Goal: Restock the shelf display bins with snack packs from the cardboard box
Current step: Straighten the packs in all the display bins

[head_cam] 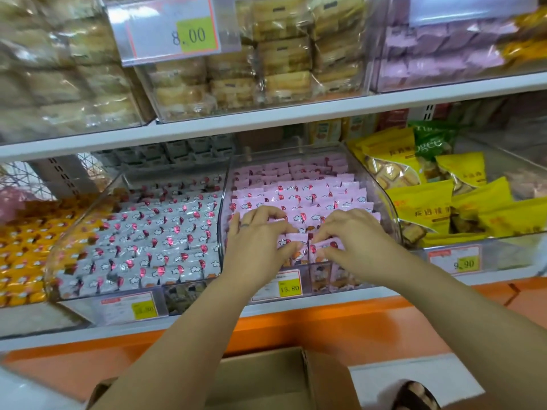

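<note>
At the left of the frame, a clear bin point(59, 261) holds rows of white packs point(154, 241). In the centre, the left grip point(254, 241) and the right grip point(355, 241) each pinch pink packs point(307, 199) at the front of the middle bin point(393, 214). Below them, at the bottom centre, the cardboard box point(266, 377) stands open. At the right lie yellow bags point(423, 199).
</note>
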Demonstrator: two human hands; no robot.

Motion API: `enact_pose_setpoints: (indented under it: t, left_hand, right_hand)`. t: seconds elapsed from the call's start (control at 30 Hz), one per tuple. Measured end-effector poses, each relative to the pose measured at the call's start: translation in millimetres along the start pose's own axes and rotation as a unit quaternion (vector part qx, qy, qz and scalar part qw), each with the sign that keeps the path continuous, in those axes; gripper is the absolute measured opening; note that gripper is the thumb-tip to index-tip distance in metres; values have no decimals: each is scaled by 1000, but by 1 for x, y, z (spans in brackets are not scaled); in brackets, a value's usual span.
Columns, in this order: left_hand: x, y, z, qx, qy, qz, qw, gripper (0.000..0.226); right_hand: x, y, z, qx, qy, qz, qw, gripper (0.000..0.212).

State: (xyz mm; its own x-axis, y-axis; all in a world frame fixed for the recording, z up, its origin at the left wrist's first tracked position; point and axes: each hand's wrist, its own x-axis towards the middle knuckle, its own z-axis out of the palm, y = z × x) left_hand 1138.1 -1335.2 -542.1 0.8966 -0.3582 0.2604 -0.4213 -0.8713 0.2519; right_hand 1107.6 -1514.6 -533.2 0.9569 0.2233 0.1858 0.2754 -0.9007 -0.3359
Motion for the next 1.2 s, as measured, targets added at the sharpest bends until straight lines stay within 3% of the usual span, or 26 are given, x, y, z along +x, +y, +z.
enact_pose_setpoints:
  t: [0.23, 0.37, 0.43, 0.57, 0.77, 0.87, 0.93, 1.0, 1.07, 1.13, 1.2]
  left_hand:
    - [-11, -1, -16, 10, -98, 15, 995, 36]
    - [-14, 0, -16, -29, -50, 26, 998, 38]
    - [-14, 2, -12, 15, -41, 21, 999, 47]
    - [-5, 3, 0, 87, -103, -24, 991, 54]
    - [11, 9, -2, 85, -144, -58, 984, 57]
    - [12, 10, -17, 97, -181, -50, 977, 58]
    - [18, 8, -25, 62, -158, -55, 984, 57]
    - [25, 8, -25, 32, -110, -55, 992, 56]
    - [30, 11, -19, 37, -113, -39, 992, 54]
    - [33, 10, -11, 49, -133, -25, 990, 51]
    - [34, 6, -5, 55, -104, -19, 993, 47]
  right_hand:
    - [-6, -2, -4, -18, -36, 13, 999, 29]
    - [-18, -8, -6, -15, 14, 3, 1000, 53]
    - [-21, -9, -1, -48, 13, 25, 998, 66]
    - [-5, 3, 12, -125, -56, 71, 988, 63]
    - [8, 0, 5, -81, -78, 83, 990, 66]
    - [11, -5, -15, -88, -97, 68, 989, 57]
    - [20, -4, -29, -35, -62, 73, 995, 50]
    - [30, 0, -30, -15, -23, 80, 996, 63]
    - [37, 2, -22, -56, -48, 78, 994, 74]
    - [39, 6, -9, -86, -69, 73, 991, 65]
    - [41, 13, -4, -71, -37, 74, 994, 49]
